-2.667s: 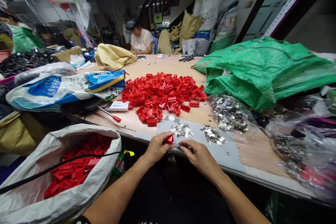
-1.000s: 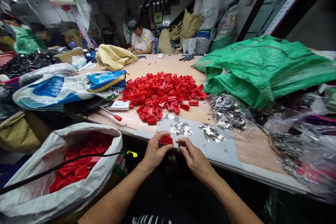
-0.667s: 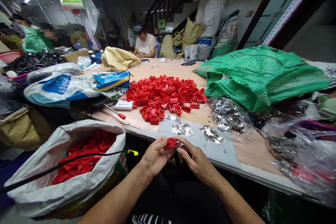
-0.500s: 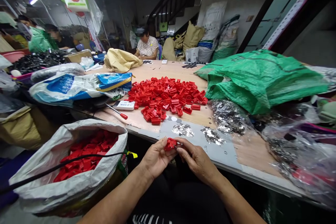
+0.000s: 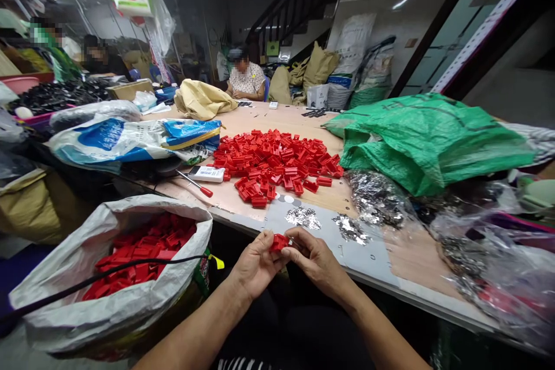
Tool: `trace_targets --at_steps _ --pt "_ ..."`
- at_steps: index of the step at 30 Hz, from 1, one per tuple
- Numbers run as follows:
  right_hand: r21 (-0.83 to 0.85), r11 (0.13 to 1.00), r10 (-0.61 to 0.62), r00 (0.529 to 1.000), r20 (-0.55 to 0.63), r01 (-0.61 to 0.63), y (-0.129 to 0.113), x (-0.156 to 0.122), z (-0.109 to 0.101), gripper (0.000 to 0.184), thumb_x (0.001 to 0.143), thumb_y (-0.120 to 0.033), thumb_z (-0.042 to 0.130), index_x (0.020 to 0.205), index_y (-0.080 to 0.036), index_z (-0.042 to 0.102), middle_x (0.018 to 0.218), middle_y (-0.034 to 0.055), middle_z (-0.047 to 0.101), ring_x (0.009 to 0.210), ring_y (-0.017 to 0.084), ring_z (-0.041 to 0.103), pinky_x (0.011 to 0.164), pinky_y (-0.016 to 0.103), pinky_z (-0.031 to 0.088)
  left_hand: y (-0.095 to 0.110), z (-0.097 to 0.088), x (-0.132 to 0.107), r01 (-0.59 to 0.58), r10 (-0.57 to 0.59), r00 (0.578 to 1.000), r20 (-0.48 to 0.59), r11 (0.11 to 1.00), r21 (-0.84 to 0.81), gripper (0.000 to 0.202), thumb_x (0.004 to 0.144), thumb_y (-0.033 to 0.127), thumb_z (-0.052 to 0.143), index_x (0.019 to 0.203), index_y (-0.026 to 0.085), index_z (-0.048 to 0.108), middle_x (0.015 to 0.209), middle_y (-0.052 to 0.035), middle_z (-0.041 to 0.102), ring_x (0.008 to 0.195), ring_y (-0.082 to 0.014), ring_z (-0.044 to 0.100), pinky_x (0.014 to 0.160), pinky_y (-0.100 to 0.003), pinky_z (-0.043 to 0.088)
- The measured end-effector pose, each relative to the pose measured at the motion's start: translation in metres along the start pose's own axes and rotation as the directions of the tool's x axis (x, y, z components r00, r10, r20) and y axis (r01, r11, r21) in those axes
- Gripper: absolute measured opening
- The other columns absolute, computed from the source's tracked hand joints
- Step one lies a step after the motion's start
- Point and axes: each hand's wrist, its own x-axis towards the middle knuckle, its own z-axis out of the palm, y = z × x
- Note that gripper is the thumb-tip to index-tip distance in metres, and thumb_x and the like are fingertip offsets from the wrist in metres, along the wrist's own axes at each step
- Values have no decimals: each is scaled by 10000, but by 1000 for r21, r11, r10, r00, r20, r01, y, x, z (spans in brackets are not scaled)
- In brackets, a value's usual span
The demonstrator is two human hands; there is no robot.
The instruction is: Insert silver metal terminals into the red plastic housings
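Observation:
Just off the table's front edge, my left hand [image 5: 256, 266] is closed around a red plastic part [image 5: 278, 242], gripping it between thumb and fingers. My right hand [image 5: 315, 260] meets it from the right, thumb and forefinger pinched at the part's side. A glint of metal shows between those fingertips, seemingly a small metal piece, mostly hidden. Beyond the hands, a big heap of like red parts [image 5: 277, 156] lies on the table. Two small piles of flat shiny metal pieces, a left pile [image 5: 303, 217] and a right pile [image 5: 350, 228], rest on a grey mat [image 5: 368, 251].
A white sack [image 5: 39, 306] of red parts stands at the left, a black cord crossing it. A red-handled screwdriver [image 5: 205, 191] lies by a white box [image 5: 208, 173]. At right are a green sack [image 5: 433, 139] and plastic bags of metal pieces [image 5: 377, 202]. Across the table sits a person [image 5: 246, 78].
The red part has turned slightly in my left hand, and my right fingers have shifted a little against its side. The whole view has moved slightly with the head.

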Motion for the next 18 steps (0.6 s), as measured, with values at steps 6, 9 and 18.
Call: trace_targets --at_steps 6,9,18 --pt "69 996 -54 994 -98 61 -15 34 16 148 842 -340 575 823 -199 534 686 -41 484 605 101 430 553 210 357 -1 -5 -2 62 -62 998 14 997 -52 413 818 455 587 1126 180 560 1082 -97 650 920 -203 638 875 -375 473" --pt "42 992 -114 992 -55 116 -31 59 43 121 840 -328 588 855 -212 558 695 -50 506 614 100 459 571 207 364 -6 -9 -3 21 -22 1000 -22 999 -47 454 826 477 550 1214 241 531 1104 -87 645 981 -242 621 868 -407 469" --pt "-97 963 -231 954 191 253 -35 109 91 418 836 -262 629 1241 -284 526 1118 -4 660 996 146 618 829 230 463 4 -28 -4 -44 28 988 -149 993 -111 359 817 450 569 1087 218 610 958 -78 681 882 -233 646 876 -417 465"
